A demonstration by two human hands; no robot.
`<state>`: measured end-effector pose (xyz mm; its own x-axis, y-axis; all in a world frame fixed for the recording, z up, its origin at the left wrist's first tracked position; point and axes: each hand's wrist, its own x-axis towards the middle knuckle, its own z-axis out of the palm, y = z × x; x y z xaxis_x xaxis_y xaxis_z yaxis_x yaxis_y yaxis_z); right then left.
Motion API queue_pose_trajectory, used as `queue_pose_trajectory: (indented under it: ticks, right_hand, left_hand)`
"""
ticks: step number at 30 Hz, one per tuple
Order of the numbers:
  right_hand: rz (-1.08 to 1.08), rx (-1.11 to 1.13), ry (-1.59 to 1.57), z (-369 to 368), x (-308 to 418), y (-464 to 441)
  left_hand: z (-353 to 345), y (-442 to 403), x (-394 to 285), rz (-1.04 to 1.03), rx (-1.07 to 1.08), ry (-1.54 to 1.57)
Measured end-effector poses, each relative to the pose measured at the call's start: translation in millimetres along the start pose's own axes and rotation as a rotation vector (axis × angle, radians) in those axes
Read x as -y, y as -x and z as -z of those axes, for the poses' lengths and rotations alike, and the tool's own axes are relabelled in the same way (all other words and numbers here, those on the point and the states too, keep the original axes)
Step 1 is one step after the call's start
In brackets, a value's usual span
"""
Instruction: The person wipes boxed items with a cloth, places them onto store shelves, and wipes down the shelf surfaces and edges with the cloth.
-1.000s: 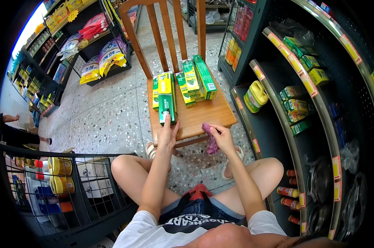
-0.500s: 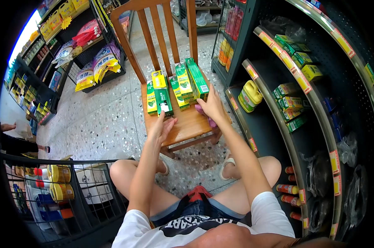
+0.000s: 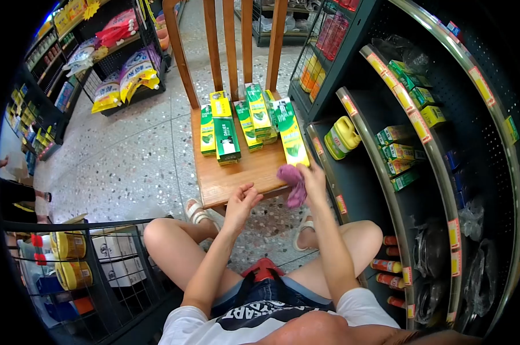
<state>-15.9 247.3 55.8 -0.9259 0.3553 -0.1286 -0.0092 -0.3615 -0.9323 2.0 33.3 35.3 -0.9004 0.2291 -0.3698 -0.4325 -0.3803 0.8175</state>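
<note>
My right hand [image 3: 313, 183] is closed around the near end of a green, yellow and white toothpaste box [image 3: 291, 135], which tilts up over the right side of the wooden chair seat [image 3: 231, 178]. A purple cloth [image 3: 294, 185] hangs from the same hand. My left hand [image 3: 243, 204] is at the seat's front edge, empty, its fingers loosely bent and apart. On the seat to the left stand more toothpaste boxes: a dark green one [image 3: 226, 141] beside a slim one [image 3: 207, 131]. A middle group [image 3: 257, 109] is stacked close to the held box.
Curved shelves [image 3: 406, 98] with toothpaste boxes and a yellow jug [image 3: 341, 138] rise on my right. A wire-sided rack [image 3: 99, 259] with bottles and cartons stands at my left. Bagged goods [image 3: 134, 77] fill a shelf at the back left. Another person's dark clothing [image 3: 17, 198] shows at the far left.
My right hand has taken hold of the toothpaste box and tilted it up, drawing it nearer with the cloth. My left hand has come away from the dark green box toward me.
</note>
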Motion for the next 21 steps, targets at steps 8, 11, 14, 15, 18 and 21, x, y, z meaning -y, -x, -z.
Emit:
queue_pose_trajectory:
  ticks: [8,11,14,15,18,21]
  right_hand:
    - [-0.186,-0.182,-0.253,-17.1,-41.5,96.2]
    - [-0.142,-0.203,-0.297,-32.6,-67.7,109.5]
    - [-0.194,-0.270,-0.321,-53.2,-77.7,124.5]
    - [-0.199,-0.259,-0.329,-60.0,-79.8,127.0]
    - [-0.211,-0.187,-0.310,-74.3,-83.6,127.5]
    - [-0.196,0.036,-0.151,-80.2,-89.5,115.6]
  left_hand:
    - [-5.8,14.1,24.0,-0.153,0.067,-0.274]
    - [10.8,17.7,24.8,-0.110,0.063,-0.216]
    - [21.5,29.6,10.8,0.012,0.034,-0.195]
    - [27.9,28.6,12.8,0.009,0.038,-0.187]
    - [44.8,28.5,15.6,0.048,-0.021,-0.195]
    - [51.9,30.9,10.0,0.014,-0.078,-0.057]
